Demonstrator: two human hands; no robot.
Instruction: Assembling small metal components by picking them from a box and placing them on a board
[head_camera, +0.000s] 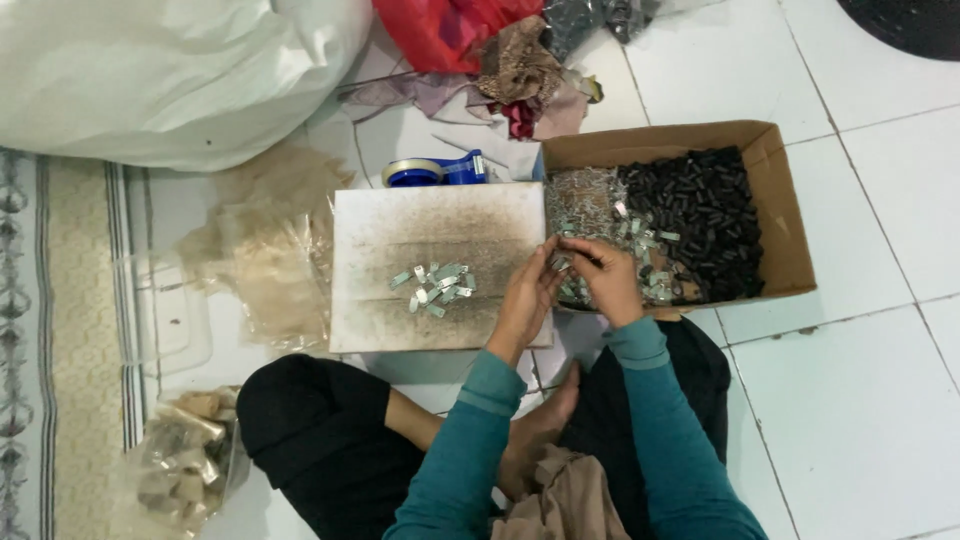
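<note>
Over the near-left corner of the brown cardboard box, the left hand and right hand pinch one small silvery metal clip between closed fingertips, best kept low above the box.

The small silvery metal clips heaped on the board look shiny and smooth. Under them, the square white board is matt, its surface speckled with dark grime. To the right, the brown cardboard box has a dull, papery finish; the small black pieces in it look matt, the silvery ones beside them glint. Far from the person, the blue plastic tape dispenser is glossy. Left, the clear plastic bags are crinkled and filmy. The white floor tiles are smooth and faintly glossy.
</note>
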